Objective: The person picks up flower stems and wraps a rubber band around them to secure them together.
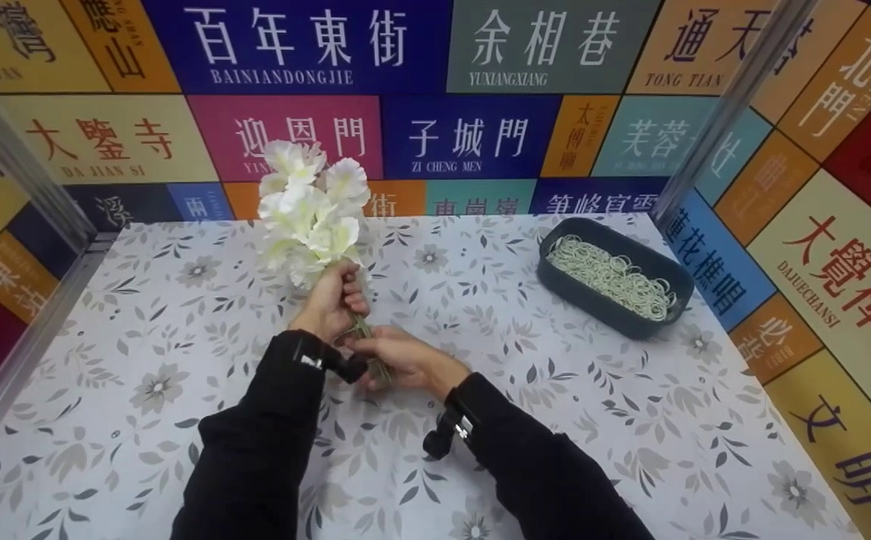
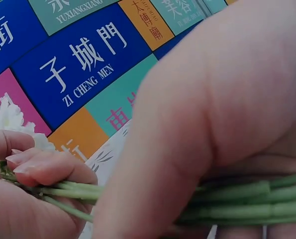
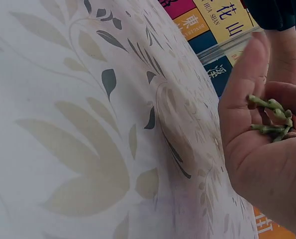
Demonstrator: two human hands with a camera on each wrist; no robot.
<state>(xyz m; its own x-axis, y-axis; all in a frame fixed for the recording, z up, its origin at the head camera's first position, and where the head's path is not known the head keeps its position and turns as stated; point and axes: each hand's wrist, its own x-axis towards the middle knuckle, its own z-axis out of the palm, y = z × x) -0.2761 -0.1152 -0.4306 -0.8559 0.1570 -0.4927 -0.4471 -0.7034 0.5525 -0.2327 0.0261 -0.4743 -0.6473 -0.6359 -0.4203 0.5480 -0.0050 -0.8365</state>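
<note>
A bunch of white artificial-looking flowers [image 1: 311, 210] stands tilted above the table, blooms up and to the left. Just under the blooms, my left hand [image 1: 334, 306] grips the green stems [image 2: 237, 199] with curled fingers. My right hand [image 1: 409, 358] holds the lower part of the same stems, close below the left one. In the right wrist view the cut stem ends [image 3: 272, 117] poke out from the right hand's curled fingers. Part of the stems is hidden behind the hands in the left wrist view.
A dark rectangular tub [image 1: 593, 305] at the back right holds many pale rings [image 1: 615, 279] that look like rubber bands. The table is covered by a floral cloth [image 1: 157, 386]. Panels with printed signs [image 1: 473, 139] wall in the back and sides.
</note>
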